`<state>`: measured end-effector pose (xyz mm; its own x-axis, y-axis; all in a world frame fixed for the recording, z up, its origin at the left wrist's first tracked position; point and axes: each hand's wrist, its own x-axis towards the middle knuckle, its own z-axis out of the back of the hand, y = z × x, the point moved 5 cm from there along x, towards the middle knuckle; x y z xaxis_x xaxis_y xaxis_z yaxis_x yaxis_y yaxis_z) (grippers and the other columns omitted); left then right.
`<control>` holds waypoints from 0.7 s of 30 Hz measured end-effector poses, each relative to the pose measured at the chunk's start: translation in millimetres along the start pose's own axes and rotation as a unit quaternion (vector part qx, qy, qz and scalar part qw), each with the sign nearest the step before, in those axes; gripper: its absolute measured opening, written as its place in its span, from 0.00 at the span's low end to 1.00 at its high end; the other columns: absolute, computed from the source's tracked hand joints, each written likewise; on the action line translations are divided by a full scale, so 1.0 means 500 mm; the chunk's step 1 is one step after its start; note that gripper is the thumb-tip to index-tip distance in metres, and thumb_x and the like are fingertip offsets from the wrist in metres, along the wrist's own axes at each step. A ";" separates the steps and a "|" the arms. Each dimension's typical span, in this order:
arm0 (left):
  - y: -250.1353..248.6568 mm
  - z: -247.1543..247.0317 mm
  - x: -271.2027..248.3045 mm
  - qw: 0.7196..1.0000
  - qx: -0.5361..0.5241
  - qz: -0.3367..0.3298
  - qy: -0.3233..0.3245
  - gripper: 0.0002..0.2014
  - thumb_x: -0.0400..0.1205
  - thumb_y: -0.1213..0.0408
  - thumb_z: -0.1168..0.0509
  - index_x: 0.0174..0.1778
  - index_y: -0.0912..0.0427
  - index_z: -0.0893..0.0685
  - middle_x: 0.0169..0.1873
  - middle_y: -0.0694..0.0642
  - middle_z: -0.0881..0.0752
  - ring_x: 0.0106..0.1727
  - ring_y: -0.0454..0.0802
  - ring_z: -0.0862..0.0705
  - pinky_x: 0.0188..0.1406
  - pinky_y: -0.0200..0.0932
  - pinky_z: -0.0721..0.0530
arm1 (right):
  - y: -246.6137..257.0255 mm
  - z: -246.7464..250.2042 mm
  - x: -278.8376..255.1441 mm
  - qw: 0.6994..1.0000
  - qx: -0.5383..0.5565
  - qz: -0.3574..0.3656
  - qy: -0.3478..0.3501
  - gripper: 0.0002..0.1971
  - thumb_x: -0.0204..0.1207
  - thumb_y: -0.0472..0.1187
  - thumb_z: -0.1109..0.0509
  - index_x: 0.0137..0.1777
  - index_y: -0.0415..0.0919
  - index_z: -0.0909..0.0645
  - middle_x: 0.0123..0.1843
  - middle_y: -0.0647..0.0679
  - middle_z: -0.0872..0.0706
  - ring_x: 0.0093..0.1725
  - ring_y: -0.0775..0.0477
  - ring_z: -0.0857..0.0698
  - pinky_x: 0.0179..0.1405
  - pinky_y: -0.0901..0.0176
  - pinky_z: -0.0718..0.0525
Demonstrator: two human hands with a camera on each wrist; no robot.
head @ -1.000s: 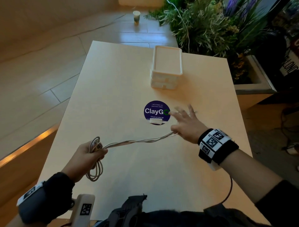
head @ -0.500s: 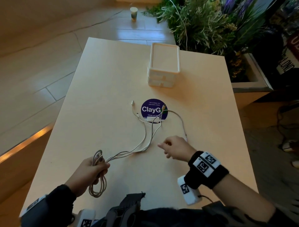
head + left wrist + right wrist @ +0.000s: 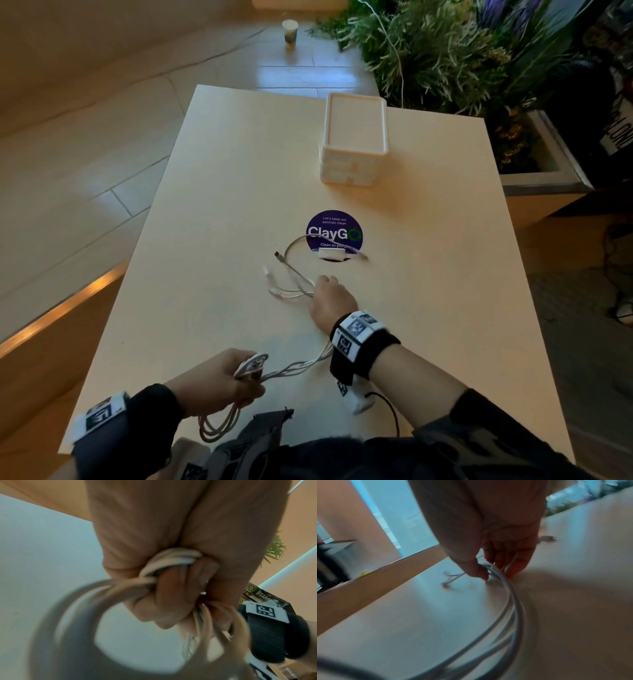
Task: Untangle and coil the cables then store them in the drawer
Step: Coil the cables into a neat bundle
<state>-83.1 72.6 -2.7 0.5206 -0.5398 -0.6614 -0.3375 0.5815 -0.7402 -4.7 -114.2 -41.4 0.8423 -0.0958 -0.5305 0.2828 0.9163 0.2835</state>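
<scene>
Looking down on a pale wooden rectangular surface (image 3: 222, 205), with coiling under way and storing not yet begun.

Standing at the far end, a white plastic stacked drawer unit (image 3: 354, 137), every drawer front appearing pushed in and nothing visibly stored.

Gripping at the near edge, the left hand (image 3: 212, 383), its fingers (image 3: 164, 588) curling tightly round gathered loops (image 3: 219, 425) of a bundle of thin white and grey cables (image 3: 291, 368); loops hanging below the fist, off the near edge.

Reaching to the middle of the surface, the right hand (image 3: 332, 301), its fingers (image 3: 518, 563) bending down and pinching the same strands against the thumb, close to the wood.

Running from fist to fist, a short loose stretch of the bundle, strands twisting over one another, so apparently not untangled.

Fanning out beyond the right hand, the uncoiled tails, one curving over a round purple sticker (image 3: 334, 228) printed "ClayGo".

Judging progress: roughly the first part wound, the tails waiting to be drawn in, then a drawer to be opened, filled and closed.

Counting: one surface; one drawer unit, seemingly two or three drawers; two hands, both holding cable; one bundle, several strands, exact number impossible to tell; one sticker; about four small plug ends (image 3: 275, 254) lying apart near the sticker.
</scene>
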 end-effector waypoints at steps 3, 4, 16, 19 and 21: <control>0.013 -0.002 0.000 1.000 0.027 0.010 0.002 0.11 0.73 0.68 0.32 0.29 0.56 0.26 0.20 0.49 0.18 0.24 0.44 0.22 0.31 0.37 0.24 | -0.029 0.052 0.025 0.998 0.048 0.003 -0.038 0.10 0.79 0.33 0.43 0.58 0.34 0.29 0.58 0.34 0.19 0.54 0.34 0.18 0.47 0.47 0.22; 0.012 -0.003 0.001 1.000 0.029 0.009 -0.003 0.11 0.74 0.69 0.32 0.29 0.57 0.26 0.20 0.48 0.18 0.24 0.43 0.22 0.30 0.36 0.24 | -0.038 0.077 0.030 0.997 0.056 0.012 -0.061 0.10 0.79 0.32 0.44 0.59 0.34 0.30 0.57 0.35 0.19 0.52 0.34 0.17 0.45 0.47 0.22; -0.107 0.055 0.060 0.894 -0.343 -0.126 -0.259 0.11 0.80 0.58 0.34 0.37 0.62 0.20 0.19 0.47 0.23 0.21 0.45 0.30 0.24 0.39 0.32 | 0.016 0.168 -0.091 0.961 0.136 0.213 -0.114 0.48 0.73 0.62 0.34 0.82 0.43 0.58 0.82 0.42 0.39 0.80 0.43 0.41 0.80 0.43 0.41; -0.163 0.055 0.076 0.836 -0.477 -0.150 -0.226 0.13 0.79 0.55 0.36 0.32 0.57 0.25 0.19 0.49 0.25 0.23 0.43 0.30 0.24 0.36 0.29 | 0.083 0.139 -0.170 0.937 0.247 0.244 0.036 0.47 0.73 0.63 0.35 0.82 0.50 0.61 0.77 0.51 0.28 0.81 0.47 0.43 0.81 0.40 0.46; -0.185 0.071 0.086 0.805 -0.524 -0.157 -0.231 0.14 0.82 0.56 0.38 0.32 0.55 0.28 0.18 0.47 0.28 0.21 0.41 0.32 0.23 0.34 0.26 | 0.090 0.122 -0.186 0.946 0.201 0.244 0.076 0.47 0.75 0.61 0.34 0.82 0.45 0.60 0.71 0.50 0.20 0.79 0.58 0.43 0.82 0.44 0.59</control>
<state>-1.6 17.3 41.5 0.8638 -0.1365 -0.4849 -0.4823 -0.5021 -0.7178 -42.2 -87.7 69.3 0.8502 0.3860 -0.3580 0.0542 0.6122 0.7888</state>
